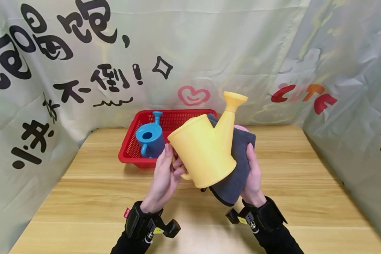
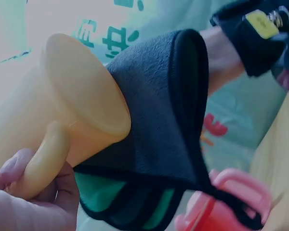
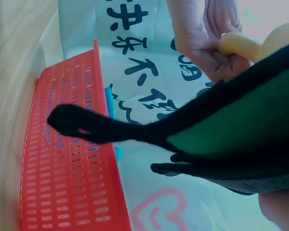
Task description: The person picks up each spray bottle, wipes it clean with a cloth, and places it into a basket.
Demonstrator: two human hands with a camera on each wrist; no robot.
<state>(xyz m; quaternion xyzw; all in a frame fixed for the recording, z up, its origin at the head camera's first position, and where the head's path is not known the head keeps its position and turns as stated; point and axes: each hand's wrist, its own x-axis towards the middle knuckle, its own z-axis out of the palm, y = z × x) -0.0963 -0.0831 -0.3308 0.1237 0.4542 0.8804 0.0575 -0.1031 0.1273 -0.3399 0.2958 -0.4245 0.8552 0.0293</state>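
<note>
A yellow watering can (image 1: 203, 151) is held tilted above the table, its spout pointing up and to the right. My left hand (image 1: 165, 174) grips its handle; in the left wrist view the fingers (image 2: 62, 192) curl round the handle (image 2: 45, 159). Behind the can, my right hand (image 1: 253, 176) holds a dark grey cloth (image 1: 236, 176) against its side and base. The cloth (image 3: 231, 125) shows a green underside, black edging and a hanging loop in the right wrist view. Part of the right hand is hidden by the cloth.
A red basket (image 1: 125, 150) stands at the back of the wooden table (image 1: 92, 197), with a blue watering can (image 1: 150, 139) inside. A pink object (image 2: 250, 192) is behind the cloth, to the basket's right. Printed fabric (image 1: 241, 42) hangs behind and at both sides.
</note>
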